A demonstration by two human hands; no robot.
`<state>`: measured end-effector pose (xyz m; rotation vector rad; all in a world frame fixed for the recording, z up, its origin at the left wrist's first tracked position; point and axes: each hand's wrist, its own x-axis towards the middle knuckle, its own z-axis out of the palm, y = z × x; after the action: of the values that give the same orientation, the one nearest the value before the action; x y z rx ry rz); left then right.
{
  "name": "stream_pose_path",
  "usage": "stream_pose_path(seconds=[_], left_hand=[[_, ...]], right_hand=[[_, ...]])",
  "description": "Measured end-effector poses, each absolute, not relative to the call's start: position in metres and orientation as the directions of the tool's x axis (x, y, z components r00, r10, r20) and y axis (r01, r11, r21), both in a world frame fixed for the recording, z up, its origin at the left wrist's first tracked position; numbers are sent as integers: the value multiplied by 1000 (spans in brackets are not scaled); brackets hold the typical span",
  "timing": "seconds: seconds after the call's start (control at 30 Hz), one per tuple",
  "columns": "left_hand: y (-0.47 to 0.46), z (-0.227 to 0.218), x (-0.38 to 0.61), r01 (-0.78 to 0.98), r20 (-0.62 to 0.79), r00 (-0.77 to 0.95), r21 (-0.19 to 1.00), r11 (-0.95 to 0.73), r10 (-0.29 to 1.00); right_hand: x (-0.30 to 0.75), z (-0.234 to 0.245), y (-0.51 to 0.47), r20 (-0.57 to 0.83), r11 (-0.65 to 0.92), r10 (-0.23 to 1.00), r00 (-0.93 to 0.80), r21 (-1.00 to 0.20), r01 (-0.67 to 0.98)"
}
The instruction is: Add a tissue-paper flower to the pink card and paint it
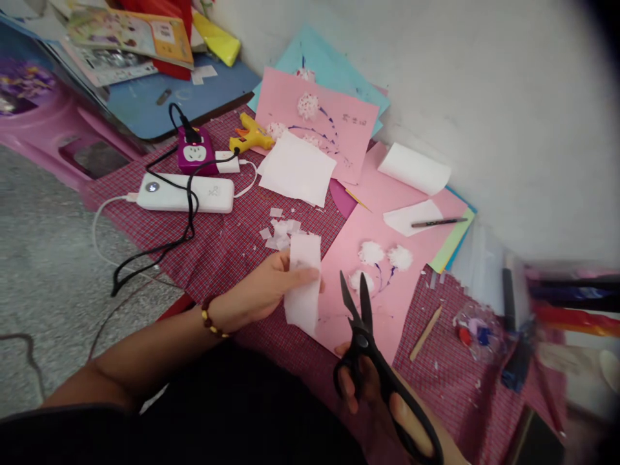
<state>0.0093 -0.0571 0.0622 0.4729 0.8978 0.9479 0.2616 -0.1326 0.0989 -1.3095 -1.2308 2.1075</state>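
My left hand (264,284) pinches a strip of white paper (303,307) between thumb and fingers. In my right hand (368,387) is a pair of black scissors (362,339), with fingers through the handles and blades apart. The blades point away from me, to the right of the strip and apart from it. Beneath them lies a pink sheet (339,290) bearing white fluffy flowers (371,252) on dark blue stems. Small cut paper pieces (281,232) lie in a heap just beyond the strip.
White paper sheets (298,168) lie by a yellow glue gun (249,134). A white power bank (185,194) and purple socket adapter (196,150) sit left with tangled cables. A pen (439,222), a wooden stick (426,332) and a folded white paper (414,168) lie right, near the wall.
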Motion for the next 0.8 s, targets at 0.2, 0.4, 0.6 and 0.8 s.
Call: stream_pose_path(seconds=[0.2,0.4,0.6,0.8], left_hand=[[-45,78,-19,-193,-470,419,790,582,777],[-22,91,-27,103,-422,509,895,433,750],[2,92,-28,211,-399,551,916,340,733],[13,91,-32,190,-365,569,930,314,737]], right_hand=[[275,87,-116,-550,-397,566,-614,-835,382],[253,96,-87,-502,-230,592,-631,-855,464],[239,94,-62,-454,-163,603,-656,-875,456],[237,89,-49,-454,-158,621,-639,-871,465]])
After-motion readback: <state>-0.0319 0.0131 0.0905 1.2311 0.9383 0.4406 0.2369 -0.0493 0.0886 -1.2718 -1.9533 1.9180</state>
